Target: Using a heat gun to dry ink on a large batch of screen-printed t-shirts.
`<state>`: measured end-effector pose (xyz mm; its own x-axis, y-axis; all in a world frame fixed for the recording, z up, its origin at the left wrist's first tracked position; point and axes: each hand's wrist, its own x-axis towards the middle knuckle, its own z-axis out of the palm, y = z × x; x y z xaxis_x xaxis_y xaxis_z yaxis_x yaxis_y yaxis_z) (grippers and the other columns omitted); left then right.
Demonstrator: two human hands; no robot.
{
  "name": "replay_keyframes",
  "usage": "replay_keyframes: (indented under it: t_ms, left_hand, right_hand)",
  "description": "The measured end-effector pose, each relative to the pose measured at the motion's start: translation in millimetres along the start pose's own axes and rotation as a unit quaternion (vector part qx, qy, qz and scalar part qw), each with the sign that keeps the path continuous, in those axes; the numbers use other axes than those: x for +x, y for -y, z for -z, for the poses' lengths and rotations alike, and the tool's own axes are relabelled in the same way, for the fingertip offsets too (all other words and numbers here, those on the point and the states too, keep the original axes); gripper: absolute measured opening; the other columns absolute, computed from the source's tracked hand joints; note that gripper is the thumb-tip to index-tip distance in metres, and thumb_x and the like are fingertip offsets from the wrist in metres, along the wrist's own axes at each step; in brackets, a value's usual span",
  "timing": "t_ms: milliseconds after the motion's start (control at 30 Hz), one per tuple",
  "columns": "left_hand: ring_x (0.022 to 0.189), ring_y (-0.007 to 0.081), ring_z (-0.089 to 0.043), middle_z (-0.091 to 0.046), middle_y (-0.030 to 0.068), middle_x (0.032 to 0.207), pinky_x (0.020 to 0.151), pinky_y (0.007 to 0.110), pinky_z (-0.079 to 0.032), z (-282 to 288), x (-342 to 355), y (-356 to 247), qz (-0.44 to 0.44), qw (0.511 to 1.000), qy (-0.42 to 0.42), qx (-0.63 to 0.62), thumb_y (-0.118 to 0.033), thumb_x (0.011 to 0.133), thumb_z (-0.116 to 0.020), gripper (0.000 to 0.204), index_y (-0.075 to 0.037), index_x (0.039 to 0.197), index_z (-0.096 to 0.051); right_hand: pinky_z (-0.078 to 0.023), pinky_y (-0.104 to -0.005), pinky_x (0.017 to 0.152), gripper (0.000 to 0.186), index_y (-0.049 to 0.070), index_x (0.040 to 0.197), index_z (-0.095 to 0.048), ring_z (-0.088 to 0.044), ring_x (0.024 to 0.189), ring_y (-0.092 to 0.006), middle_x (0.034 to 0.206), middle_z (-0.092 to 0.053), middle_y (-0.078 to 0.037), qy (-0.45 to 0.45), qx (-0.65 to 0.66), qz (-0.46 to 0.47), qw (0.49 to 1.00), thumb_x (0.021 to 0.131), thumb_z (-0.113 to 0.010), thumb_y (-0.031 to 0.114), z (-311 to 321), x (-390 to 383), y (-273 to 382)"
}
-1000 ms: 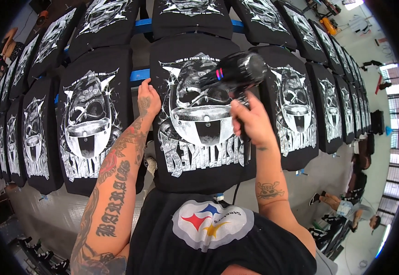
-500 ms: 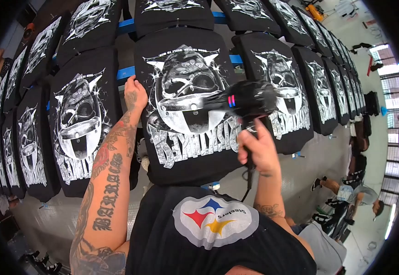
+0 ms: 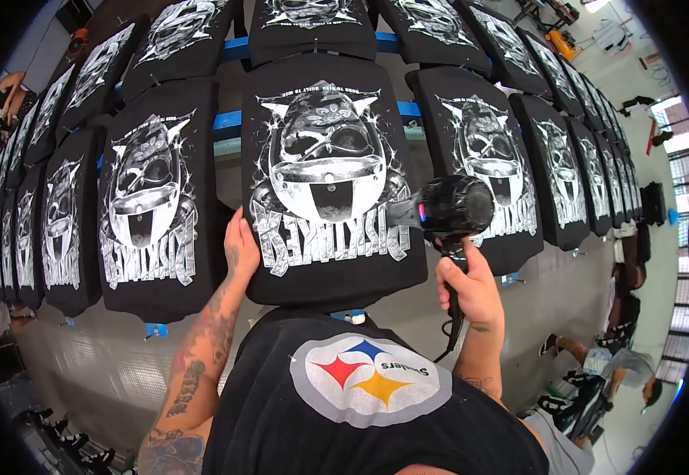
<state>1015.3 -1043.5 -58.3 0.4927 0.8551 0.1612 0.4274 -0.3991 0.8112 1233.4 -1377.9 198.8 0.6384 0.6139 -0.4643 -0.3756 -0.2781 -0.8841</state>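
Note:
Right in front of me a black T-shirt (image 3: 336, 285) lies stretched over a flat board, printed with a white and grey helmeted skull. My right hand (image 3: 471, 285) is wrapped round the handle of a black hair dryer (image 3: 459, 207). The dryer's nozzle points left, over the lower right part of the print. At the shirt's left edge rests my left hand (image 3: 240, 244), fingers stretched out along the side and holding nothing. A cord hangs from the dryer's handle.
More boards with matching printed shirts stand close on both sides, such as a left one (image 3: 150, 198) and a right one (image 3: 487, 158). Another row lies beyond a blue rail (image 3: 229, 120). At the far right a person (image 3: 621, 372) is near dark equipment.
My left hand has slid down the shirt's left edge, toward me. The hair dryer in my right hand has moved down and slightly right, from the skull to the lettering.

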Motion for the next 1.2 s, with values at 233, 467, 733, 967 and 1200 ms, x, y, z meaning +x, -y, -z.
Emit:
replay_keyframes:
  t_ms: [233, 467, 733, 967, 1200]
  left_hand:
    - [0.115, 0.0374, -0.065, -0.067, 0.0219, 0.125, 0.099, 0.043, -0.05, 10.1, -27.5, -8.2, 0.05, 0.999, -0.008, 0.016, -0.022, 0.109, -0.042, 0.038, -0.002, 0.133, -0.063]
    - [0.109, 0.0341, -0.068, -0.071, 0.0199, 0.118, 0.096, 0.041, -0.052, 10.6, -35.0, -9.0, 0.098, 0.995, -0.004, -0.026, -0.025, 0.108, -0.047, 0.037, -0.003, 0.129, -0.067]
    - [0.109, 0.0334, -0.07, -0.072, 0.0205, 0.118, 0.095, 0.04, -0.053, 7.8, -37.7, 8.4, 0.047, 0.998, -0.03, -0.001, -0.028, 0.109, -0.048, 0.038, -0.001, 0.128, -0.066]
    - [0.108, 0.0362, -0.067, -0.069, 0.0212, 0.116, 0.097, 0.044, -0.053, 33.4, -83.9, 8.5, -0.053, 0.998, -0.029, -0.017, -0.019, 0.1, -0.061, 0.034, 0.002, 0.127, -0.066]
    - [0.1, 0.0296, -0.072, -0.073, 0.0183, 0.112, 0.088, 0.04, -0.057, 190.5, -186.2, 60.7, 0.067, 0.955, 0.27, -0.098, -0.029, 0.102, -0.061, 0.036, -0.004, 0.126, -0.067]
  right_hand:
    - [-0.045, -0.0242, 0.047, 0.069, 0.005, 0.156, -0.035, -0.052, 0.055, -0.0061, 0.075, -0.057, 0.001, 0.168, 0.01, -0.053, 0.984, 0.099, -0.071, 0.021, -45.3, 11.2, -16.4]
    - [-0.046, -0.023, 0.048, 0.06, 0.001, 0.145, -0.049, -0.053, 0.057, -0.0041, 0.083, -0.064, 0.0, 0.23, -0.063, -0.064, 0.969, 0.097, -0.075, 0.026, -49.7, -14.8, -17.9]
    - [-0.044, -0.0239, 0.046, 0.044, 0.004, 0.139, -0.049, -0.05, 0.051, -0.0065, 0.067, -0.053, 0.002, -0.135, -0.06, 0.072, 0.986, 0.102, -0.066, 0.017, 1.5, -47.3, -19.9]
    - [-0.044, -0.0241, 0.045, 0.045, 0.003, 0.137, -0.049, -0.053, 0.052, -0.0094, 0.073, -0.056, -0.001, 0.031, -0.05, 0.077, 0.995, 0.1, -0.068, 0.02, -103.8, -39.8, -30.5]
    - [-0.046, -0.0263, 0.047, 0.044, 0.002, 0.132, -0.051, -0.055, 0.053, -0.0108, 0.072, -0.058, -0.002, 0.235, -0.111, 0.071, 0.963, 0.096, -0.073, 0.017, -295.7, -43.2, -53.7]
